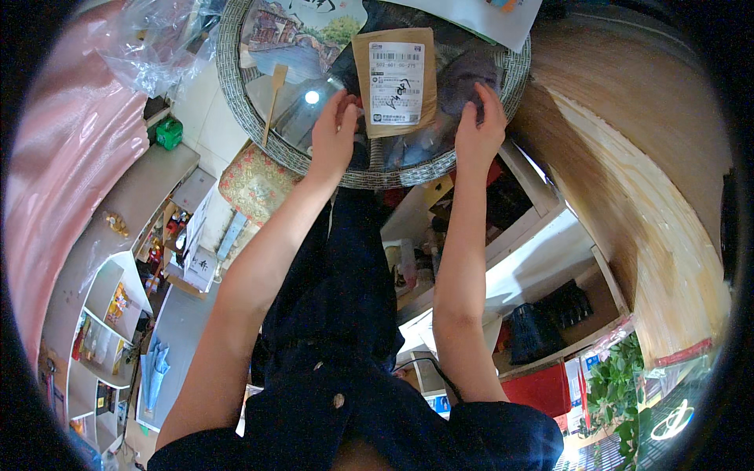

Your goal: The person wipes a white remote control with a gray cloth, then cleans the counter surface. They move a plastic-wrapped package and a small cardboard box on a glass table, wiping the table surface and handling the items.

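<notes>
A brown paper parcel [428, 106] with a white shipping label [396, 82] lies on a round glass-topped table [283, 112] with a woven rim. The label bears print, a barcode and black handwriting. Just left of the parcel is my left hand [334, 132], its thumb and fingers apart, with nothing in it. To the parcel's right, above the glass, my right hand [482, 126] also holds nothing, its thumb and fingers parted. A flat wooden stick [274, 97], broad at one end, rests on the glass left of my left hand.
A painted picture sheet [300, 47] and a white paper [483, 20] lie at the table's far side. Clear plastic wrapping [153, 47] hangs at upper left. A patterned stool seat [256, 182] stands under the left rim. To the right is a wooden surface [624, 176].
</notes>
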The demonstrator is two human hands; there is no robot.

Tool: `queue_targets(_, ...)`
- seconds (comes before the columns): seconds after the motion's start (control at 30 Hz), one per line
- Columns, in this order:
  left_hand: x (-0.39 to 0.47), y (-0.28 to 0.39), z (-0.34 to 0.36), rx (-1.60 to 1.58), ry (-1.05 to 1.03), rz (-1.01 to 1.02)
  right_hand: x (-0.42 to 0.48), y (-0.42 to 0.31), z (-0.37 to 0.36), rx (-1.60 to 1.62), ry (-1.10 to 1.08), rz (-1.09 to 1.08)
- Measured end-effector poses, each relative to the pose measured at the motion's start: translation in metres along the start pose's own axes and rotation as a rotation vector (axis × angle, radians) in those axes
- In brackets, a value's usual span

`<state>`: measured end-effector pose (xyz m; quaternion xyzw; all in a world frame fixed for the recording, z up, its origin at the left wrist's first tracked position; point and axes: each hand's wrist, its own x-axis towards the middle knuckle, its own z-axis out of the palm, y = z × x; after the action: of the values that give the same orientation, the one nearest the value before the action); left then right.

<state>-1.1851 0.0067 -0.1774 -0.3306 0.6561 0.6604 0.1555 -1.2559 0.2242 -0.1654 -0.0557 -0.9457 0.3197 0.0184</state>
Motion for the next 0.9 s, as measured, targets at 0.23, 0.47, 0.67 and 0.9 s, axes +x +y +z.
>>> queue_targets(0.23,-0.032,0.003,0.006,-0.071,-0.034,0.022,-0.040,-0.024,0.021,0.561,-0.222,0.371)
queue_targets(0.47,-0.033,0.011,0.011,-0.008,0.002,0.040,-0.046,-0.027,0.024,0.549,-0.187,0.370)
queue_targets(0.67,-0.025,0.002,0.019,0.006,0.066,0.012,-0.046,-0.022,0.027,0.586,-0.184,0.389)
queue_targets(0.9,-0.024,0.001,0.024,-0.037,0.139,-0.006,-0.047,-0.018,0.030,0.582,-0.189,0.397)
